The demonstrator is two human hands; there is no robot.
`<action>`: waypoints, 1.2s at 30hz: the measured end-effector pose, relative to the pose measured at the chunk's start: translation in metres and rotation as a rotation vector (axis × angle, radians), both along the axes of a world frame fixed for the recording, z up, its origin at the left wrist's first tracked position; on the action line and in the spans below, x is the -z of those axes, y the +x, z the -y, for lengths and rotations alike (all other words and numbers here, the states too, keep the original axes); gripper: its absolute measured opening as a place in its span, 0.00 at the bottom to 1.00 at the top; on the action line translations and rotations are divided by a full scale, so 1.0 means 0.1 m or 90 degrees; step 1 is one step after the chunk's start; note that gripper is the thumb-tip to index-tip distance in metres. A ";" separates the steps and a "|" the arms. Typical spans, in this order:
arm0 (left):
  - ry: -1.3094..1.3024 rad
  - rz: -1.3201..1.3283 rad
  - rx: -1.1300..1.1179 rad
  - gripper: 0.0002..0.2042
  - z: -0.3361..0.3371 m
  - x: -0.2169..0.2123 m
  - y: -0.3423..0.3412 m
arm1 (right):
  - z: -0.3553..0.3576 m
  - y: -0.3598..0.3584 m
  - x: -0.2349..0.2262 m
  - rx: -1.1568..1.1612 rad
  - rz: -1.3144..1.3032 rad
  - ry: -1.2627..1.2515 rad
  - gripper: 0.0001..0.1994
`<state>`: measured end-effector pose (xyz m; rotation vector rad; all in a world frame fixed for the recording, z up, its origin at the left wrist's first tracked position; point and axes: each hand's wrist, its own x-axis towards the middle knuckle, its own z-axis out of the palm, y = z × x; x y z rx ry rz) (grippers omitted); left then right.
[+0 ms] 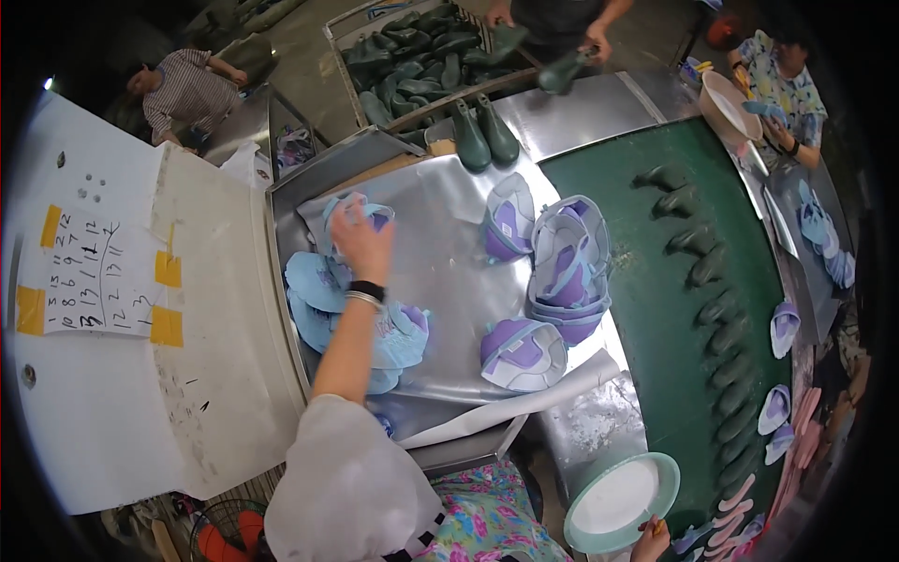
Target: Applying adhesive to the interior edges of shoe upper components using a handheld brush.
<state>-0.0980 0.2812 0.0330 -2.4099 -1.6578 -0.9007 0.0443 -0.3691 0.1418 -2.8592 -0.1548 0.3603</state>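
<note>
My left hand reaches across the metal tray and has its fingers closed on a light blue and purple fabric shoe upper at the tray's far left. Beneath my forearm, more light blue uppers lie in a loose pile. Nested purple and grey uppers stand at the tray's right side, with single ones beside them. At the lower right, my right hand is closed beside a pale green basin of white liquid. What its fingers hold is too small to make out.
On the right, a green belt carries a row of dark green shoe lasts. Two lasts stand at the tray's far edge, before a crate full of them. Several other people work around. A white panel borders the left.
</note>
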 end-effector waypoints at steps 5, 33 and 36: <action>-0.201 -0.012 0.109 0.34 -1.17 0.38 -1.09 | 0.37 -0.04 0.23 0.039 -0.031 0.013 0.17; -0.440 0.148 0.807 0.15 3.00 -0.61 3.65 | 0.38 -0.25 -0.75 0.112 0.188 0.154 0.04; -0.596 0.164 0.983 0.13 3.40 -1.31 3.15 | -0.04 0.10 -1.08 -0.103 0.364 0.106 0.20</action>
